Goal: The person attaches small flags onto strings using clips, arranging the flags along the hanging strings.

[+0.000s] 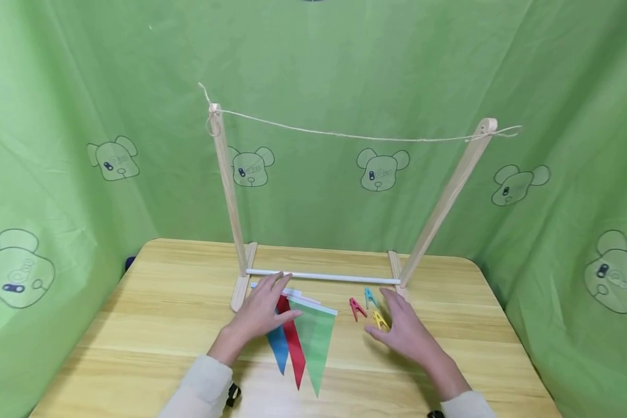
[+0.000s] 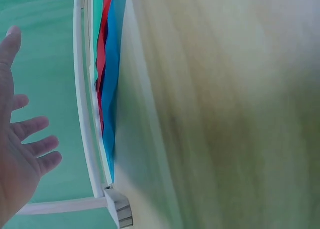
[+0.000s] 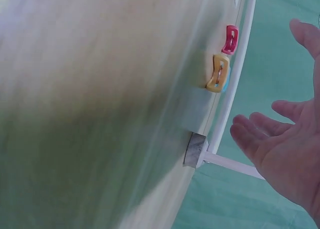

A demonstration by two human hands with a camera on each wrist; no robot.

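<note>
Several triangular blue, red and green pennants (image 1: 292, 334) lie partly below and right of the parted, empty fingers of the nearer left hand (image 1: 261, 309), long axes toward the person; red, blue and yellow plastic clips (image 1: 370, 298) sit left of the right hand (image 1: 404, 325), fingers likewise apart.

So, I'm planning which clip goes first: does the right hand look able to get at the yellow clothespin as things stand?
Probably yes. The right hand holds nothing, and the yellow clothespin shows right beside it; the red clothespin and blue clothespin lie past it, seemingly out of the way.
</note>
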